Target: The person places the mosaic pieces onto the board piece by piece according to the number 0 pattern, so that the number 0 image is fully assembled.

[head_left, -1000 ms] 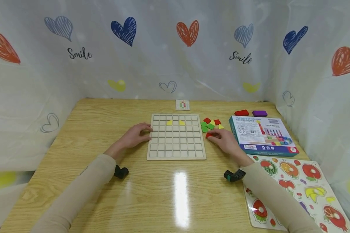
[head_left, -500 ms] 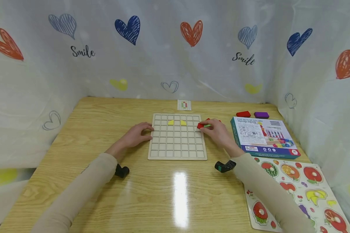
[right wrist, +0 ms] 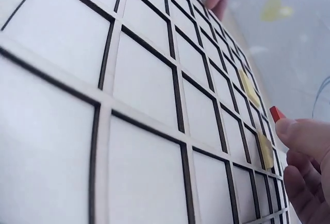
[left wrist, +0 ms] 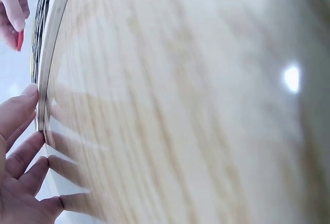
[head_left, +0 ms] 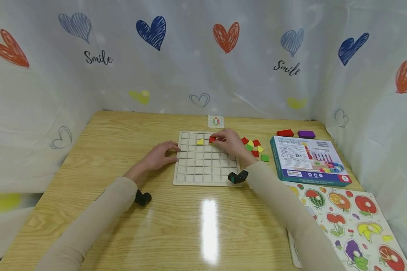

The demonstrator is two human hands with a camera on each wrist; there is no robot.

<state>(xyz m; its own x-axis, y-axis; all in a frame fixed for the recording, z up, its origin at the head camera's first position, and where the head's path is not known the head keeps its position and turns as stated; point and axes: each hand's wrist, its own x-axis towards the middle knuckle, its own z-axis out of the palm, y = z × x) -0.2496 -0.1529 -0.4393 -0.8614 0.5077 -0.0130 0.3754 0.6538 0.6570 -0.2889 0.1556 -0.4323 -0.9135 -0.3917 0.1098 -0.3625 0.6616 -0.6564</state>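
Observation:
A pale wooden grid board (head_left: 203, 181) lies on the table. My left hand (head_left: 159, 155) touches its left edge; in the left wrist view the thumb (left wrist: 20, 108) rests at the rim, with the loosely bent fingers beside it. Over the board's upper part, my right hand (head_left: 231, 142) pinches a small red tile (head_left: 212, 139) between thumb and fingers. The tile (right wrist: 276, 114) appears tilted and raised off the board in the right wrist view. Two yellow pieces (right wrist: 248, 86) sit in grid cells, the right one partly hidden in the head view by the right hand.
Several loose red, green and yellow pieces (head_left: 256, 143) lie right of the board. A printed pattern card (head_left: 216, 121) stands beyond it. Farther right are a boxed bead set (head_left: 308, 160), a fruit puzzle board (head_left: 346, 226), and red (head_left: 285, 133) and purple (head_left: 306, 134) blocks.
My right hand has picked up a red tile from the loose pieces and carried it left over the board. Some loose pieces have shifted, with a green one now farther right. The left hand has stayed put.

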